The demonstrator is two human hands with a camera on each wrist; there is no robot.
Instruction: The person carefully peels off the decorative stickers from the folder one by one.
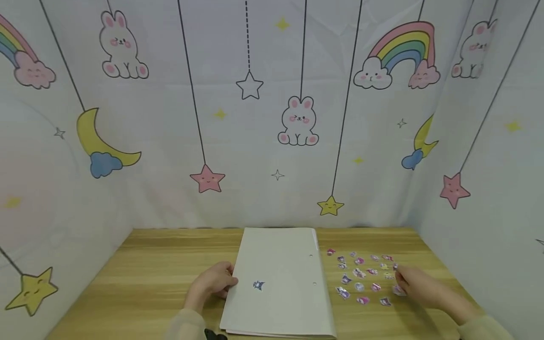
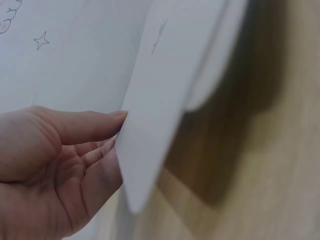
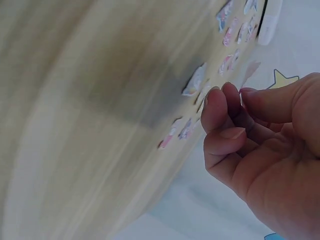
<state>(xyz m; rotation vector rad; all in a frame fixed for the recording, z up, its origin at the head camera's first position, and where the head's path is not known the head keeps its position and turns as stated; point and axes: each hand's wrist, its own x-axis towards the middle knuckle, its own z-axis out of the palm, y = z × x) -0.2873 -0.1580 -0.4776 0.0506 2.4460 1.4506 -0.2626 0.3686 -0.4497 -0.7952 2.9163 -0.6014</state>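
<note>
A white booklet (image 1: pixel 280 283) lies on the table with one small purple sticker (image 1: pixel 258 285) on its face. My left hand (image 1: pixel 214 278) holds the booklet's left edge, thumb on top and fingers beneath. In the left wrist view that edge (image 2: pixel 145 165) is lifted off the wood, pinched by the left hand (image 2: pixel 65 170). Over the right part of the loose stickers (image 1: pixel 359 273), my right hand (image 1: pixel 418 285) has its thumb and fingertips together. Between them, the right wrist view shows a small pinkish sticker (image 3: pixel 250 72) sticking out from the right hand (image 3: pixel 265 135).
Several small pink, purple and yellow stickers (image 1: pixel 362 300) lie spread in loose rows right of the booklet. The wooden table (image 1: pixel 170 255) ends at a white cloth backdrop (image 1: pixel 255 198) printed with rabbits, stars and rainbows. A dark object (image 1: pixel 214 335) shows at the bottom edge.
</note>
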